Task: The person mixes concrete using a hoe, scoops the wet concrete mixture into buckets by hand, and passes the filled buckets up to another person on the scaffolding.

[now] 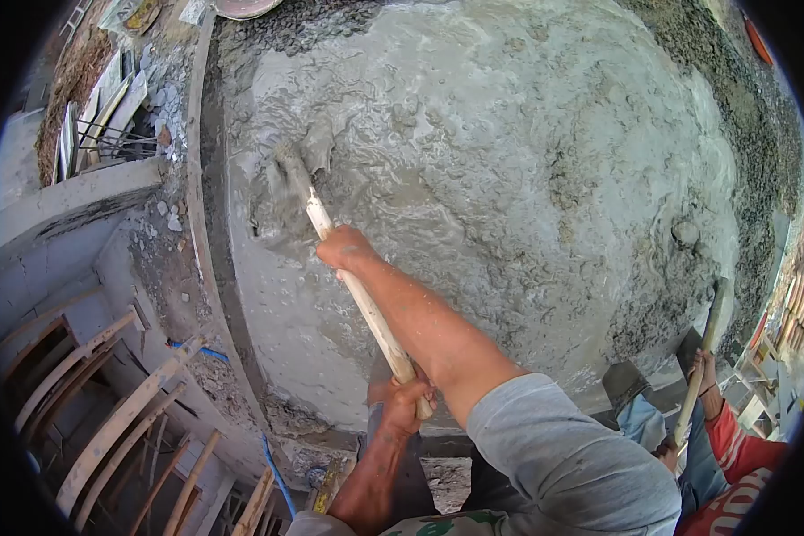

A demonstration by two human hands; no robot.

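My right hand [344, 247] is closed round the middle of a pale wooden handle. Lower down, near the butt end, my left hand [406, 402] grips the same handle. The tool looks like a hoe [366, 308]; its head is caked in grey and partly sunk in the wet concrete [473, 152], so its exact shape is hard to tell. The concrete round the head is stirred and rippled, with a wet sheen.
At the right, a co-worker in a red top holds another wooden-handled tool [701, 366] over the concrete. A narrow edging board [196, 179] borders the left side. Beyond it lie wood scraps [107, 112], a concrete ledge [80, 205] and a lower area with timber pieces [121, 420].
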